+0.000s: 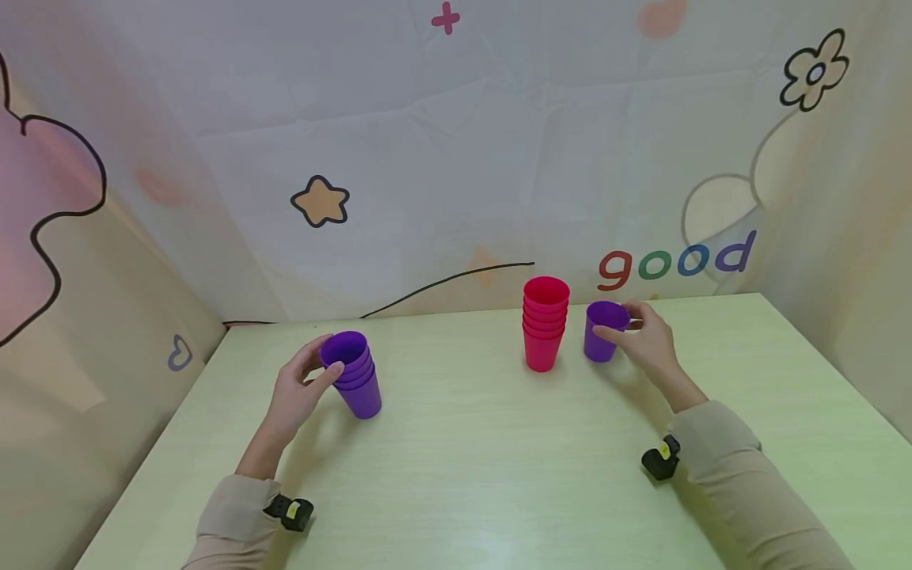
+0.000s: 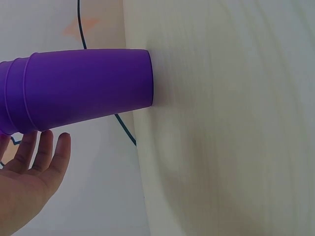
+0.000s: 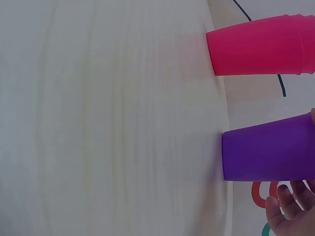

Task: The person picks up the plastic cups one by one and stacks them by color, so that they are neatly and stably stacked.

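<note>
On the left side of the table, a stack of purple cups (image 1: pixel 362 393) stands with its open end up. My left hand (image 1: pixel 294 396) holds it near the top, the thumb on the near side by the rims. In the left wrist view the stack's lower end (image 2: pixel 123 78) is at the tabletop. Farther right, my right hand (image 1: pixel 650 347) grips a single purple cup (image 1: pixel 600 346) between thumb and fingers, close to its rim. Seen from the right wrist, this purple cup (image 3: pixel 270 151) has its base at the table surface.
A stack of red cups (image 1: pixel 543 348) stands upright just left of the single purple cup. The pale wooden table (image 1: pixel 470 467) ends at a printed cloth backdrop (image 1: pixel 427 158) behind the cups. Each forearm carries a small black wrist camera (image 1: pixel 295 514).
</note>
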Tool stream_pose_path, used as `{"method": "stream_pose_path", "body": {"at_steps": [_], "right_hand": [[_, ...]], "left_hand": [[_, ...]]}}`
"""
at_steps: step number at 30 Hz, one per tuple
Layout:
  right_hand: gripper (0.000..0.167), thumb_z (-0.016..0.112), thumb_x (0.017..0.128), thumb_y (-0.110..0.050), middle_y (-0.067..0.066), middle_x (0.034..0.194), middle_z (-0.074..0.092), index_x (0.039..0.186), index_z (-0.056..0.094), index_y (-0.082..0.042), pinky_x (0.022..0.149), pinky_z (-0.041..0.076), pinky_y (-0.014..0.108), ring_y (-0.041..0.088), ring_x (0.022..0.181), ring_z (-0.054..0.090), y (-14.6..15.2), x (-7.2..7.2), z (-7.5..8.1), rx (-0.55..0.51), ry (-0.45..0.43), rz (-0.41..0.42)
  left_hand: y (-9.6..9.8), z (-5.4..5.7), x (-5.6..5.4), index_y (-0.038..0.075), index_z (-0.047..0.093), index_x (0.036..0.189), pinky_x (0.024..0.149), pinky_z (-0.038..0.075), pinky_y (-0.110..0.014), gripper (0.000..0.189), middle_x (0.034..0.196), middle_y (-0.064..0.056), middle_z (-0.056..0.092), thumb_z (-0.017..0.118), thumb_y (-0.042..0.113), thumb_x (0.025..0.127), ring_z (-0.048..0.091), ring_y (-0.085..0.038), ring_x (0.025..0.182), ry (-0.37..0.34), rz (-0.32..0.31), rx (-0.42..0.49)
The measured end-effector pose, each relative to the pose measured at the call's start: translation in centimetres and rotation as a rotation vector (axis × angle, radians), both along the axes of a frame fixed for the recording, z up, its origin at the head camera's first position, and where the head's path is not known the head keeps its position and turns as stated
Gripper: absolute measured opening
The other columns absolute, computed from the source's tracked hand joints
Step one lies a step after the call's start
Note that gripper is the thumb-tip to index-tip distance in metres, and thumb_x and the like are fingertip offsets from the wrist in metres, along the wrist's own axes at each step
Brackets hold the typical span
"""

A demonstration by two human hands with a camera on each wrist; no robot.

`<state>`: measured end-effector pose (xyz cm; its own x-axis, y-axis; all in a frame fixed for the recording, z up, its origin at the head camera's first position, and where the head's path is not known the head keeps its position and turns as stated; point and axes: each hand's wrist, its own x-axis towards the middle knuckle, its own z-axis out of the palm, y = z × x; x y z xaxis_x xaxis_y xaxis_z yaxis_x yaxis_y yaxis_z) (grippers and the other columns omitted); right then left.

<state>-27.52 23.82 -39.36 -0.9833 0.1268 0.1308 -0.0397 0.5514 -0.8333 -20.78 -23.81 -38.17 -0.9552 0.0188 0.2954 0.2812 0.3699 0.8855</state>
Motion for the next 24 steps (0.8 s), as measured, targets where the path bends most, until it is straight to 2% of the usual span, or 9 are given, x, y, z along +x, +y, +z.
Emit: {"method": "stream_pose_path", "body": {"at_steps": [2,6,11,16,24], "right_hand": [[0.083,0.066,0.074,-0.054,0.019,0.123,0.046,0.131,0.038,-0.001,0.075,0.045,0.043,0.031,0.109,0.042,0.1,0.1,-0.2,0.019,0.000,-0.019],[0.085,0.064,0.074,-0.058,0.020,0.123,0.046,0.130,0.037,0.001,0.082,0.045,0.045,0.033,0.111,0.041,0.1,0.6,-0.1,0.019,-0.003,-0.018],[0.080,0.065,0.078,-0.049,0.024,0.122,0.044,0.130,0.036,0.004,0.092,0.036,0.053,0.037,0.113,0.039,-0.1,1.7,0.4,-0.003,0.000,0.004],[0.076,0.065,0.081,-0.044,0.025,0.124,0.044,0.131,0.035,0.005,0.094,0.034,0.053,0.039,0.114,0.039,-0.1,2.7,0.8,-0.004,0.001,0.036],[0.075,0.066,0.081,-0.043,0.024,0.124,0.045,0.132,0.036,0.004,0.089,0.039,0.049,0.038,0.113,0.041,-0.8,4.3,1.3,0.007,-0.001,0.081]], "left_hand": [[0.0,0.0,0.0,0.008,0.043,0.134,0.076,0.045,-0.020,0.048,0.112,-0.008,0.053,0.058,0.019,0.090,0.050,-0.007,0.098,-0.002,-0.003,-0.001],[0.1,0.1,0.0,0.008,0.043,0.134,0.076,0.045,-0.020,0.049,0.112,-0.007,0.053,0.058,0.019,0.090,0.050,-0.007,0.098,-0.013,-0.002,0.001],[0.1,0.1,-0.2,0.005,0.043,0.134,0.075,0.045,-0.019,0.047,0.109,-0.005,0.053,0.058,0.015,0.090,0.050,-0.008,0.097,-0.020,0.001,0.007],[0.0,0.1,-0.2,0.004,0.043,0.133,0.075,0.045,-0.019,0.047,0.109,-0.006,0.053,0.058,0.013,0.090,0.050,-0.009,0.097,-0.012,-0.002,0.006],[-0.1,-0.1,-0.1,0.008,0.043,0.134,0.076,0.045,-0.021,0.048,0.111,-0.005,0.054,0.058,0.021,0.090,0.050,-0.008,0.098,-0.002,-0.008,-0.002]]}}
